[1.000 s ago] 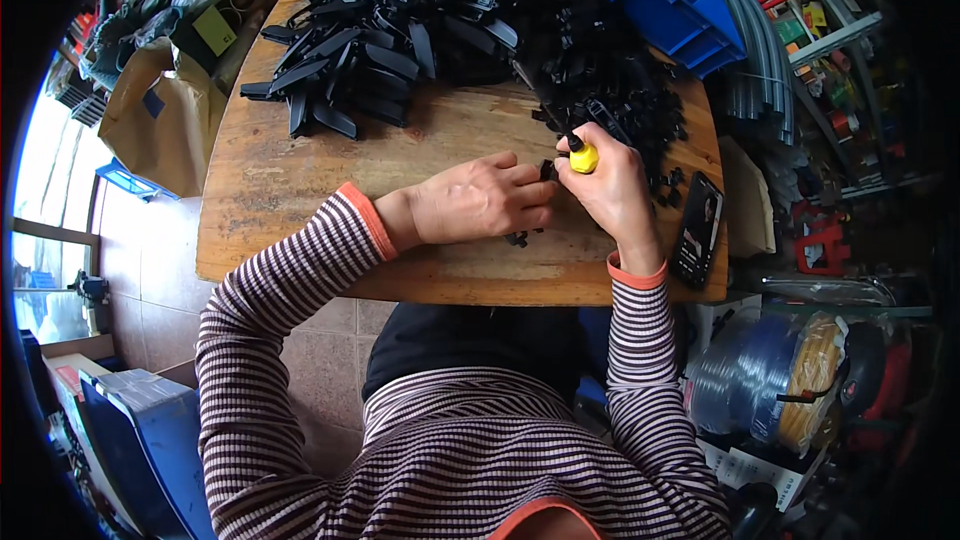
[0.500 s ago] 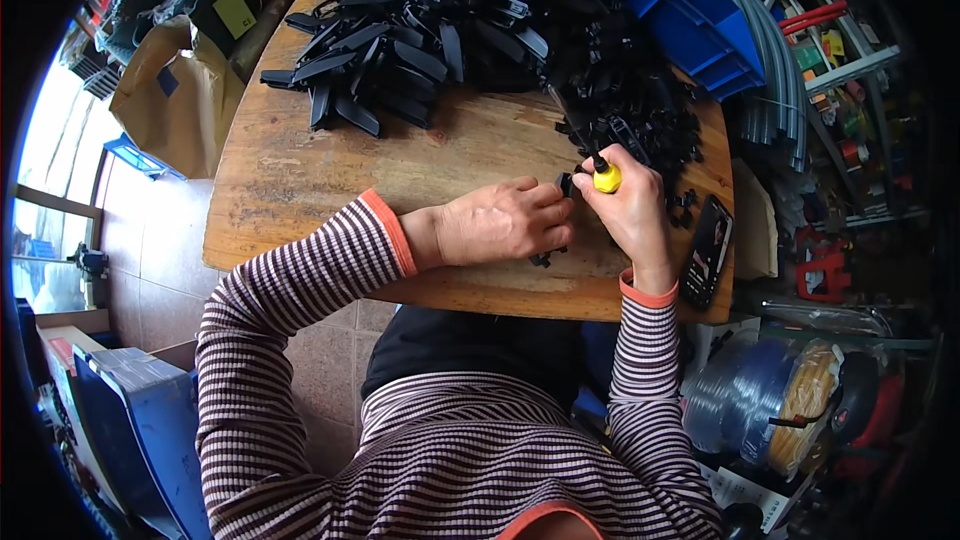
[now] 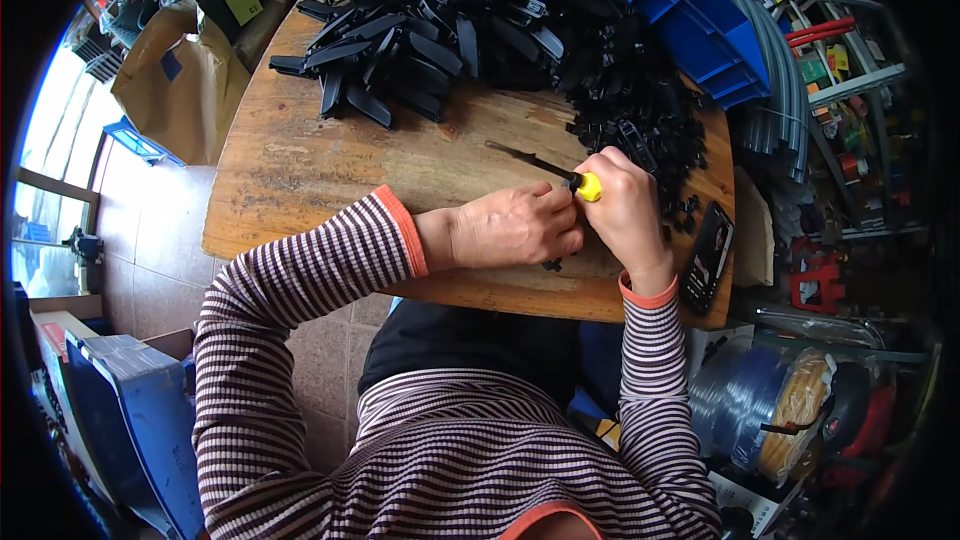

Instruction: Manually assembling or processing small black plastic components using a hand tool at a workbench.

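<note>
My right hand (image 3: 625, 205) is closed round the yellow handle of a screwdriver (image 3: 590, 187). Its dark shaft points left and away over the wooden table. Close beside it, my left hand (image 3: 515, 228) has its fingers curled and pinched, with a small black plastic part (image 3: 570, 186) mostly hidden at the fingertips. Other small dark pieces (image 3: 553, 265) show just under the left hand, at the table's near side. Beyond both hands lies a heap of small black parts (image 3: 640, 125), and left of that a larger pile of long black plastic pieces (image 3: 420, 40).
A phone (image 3: 709, 255) lies at the right edge of the wooden table (image 3: 300, 180). Blue bins (image 3: 690, 15) stand at the back right, beside grey tubing (image 3: 785, 90). On the left are a brown paper bag (image 3: 180, 80) and a blue crate (image 3: 150, 420) on the floor.
The screwdriver has swung round: its shaft now points left instead of toward the heap. My right hand has turned with it, and the black part at my left fingertips is more hidden.
</note>
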`<move>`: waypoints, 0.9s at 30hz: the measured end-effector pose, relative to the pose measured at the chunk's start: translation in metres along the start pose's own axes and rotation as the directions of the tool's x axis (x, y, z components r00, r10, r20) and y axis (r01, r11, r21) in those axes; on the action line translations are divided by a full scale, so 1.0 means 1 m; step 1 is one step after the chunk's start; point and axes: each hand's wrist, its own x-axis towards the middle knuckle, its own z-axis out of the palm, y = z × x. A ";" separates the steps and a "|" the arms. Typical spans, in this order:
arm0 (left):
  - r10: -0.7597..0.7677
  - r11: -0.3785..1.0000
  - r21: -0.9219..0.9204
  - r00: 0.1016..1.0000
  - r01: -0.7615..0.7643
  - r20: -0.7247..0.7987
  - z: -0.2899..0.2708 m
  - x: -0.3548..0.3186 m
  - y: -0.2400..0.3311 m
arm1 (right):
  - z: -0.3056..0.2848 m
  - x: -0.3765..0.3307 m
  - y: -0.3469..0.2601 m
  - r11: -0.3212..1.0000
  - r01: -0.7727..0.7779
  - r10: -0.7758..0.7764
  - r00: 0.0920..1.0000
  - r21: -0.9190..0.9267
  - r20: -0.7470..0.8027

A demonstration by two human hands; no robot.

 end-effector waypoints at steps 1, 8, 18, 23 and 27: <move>0.023 0.999 0.038 1.000 -0.023 0.013 0.000 -0.001 0.001 | 0.000 0.000 0.000 1.000 0.001 -0.001 1.000 0.000 0.000; 0.059 0.996 0.075 0.997 -0.056 -0.038 0.001 -0.002 0.006 | -0.023 0.005 0.008 0.974 0.020 -0.040 0.995 0.224 0.086; 0.033 0.999 0.006 0.999 -0.033 -0.005 -0.009 0.005 0.002 | -0.002 0.026 -0.001 0.629 0.061 0.304 0.898 0.775 -0.318; 0.164 0.986 0.034 0.981 -0.161 -0.102 -0.020 0.022 -0.016 | -0.062 0.015 0.048 0.841 -0.224 0.432 0.827 0.493 -0.361; 0.035 0.956 -0.290 0.998 -0.047 -0.044 -0.016 0.032 -0.029 | -0.045 0.005 0.088 0.938 -0.318 0.299 0.943 -0.134 -0.146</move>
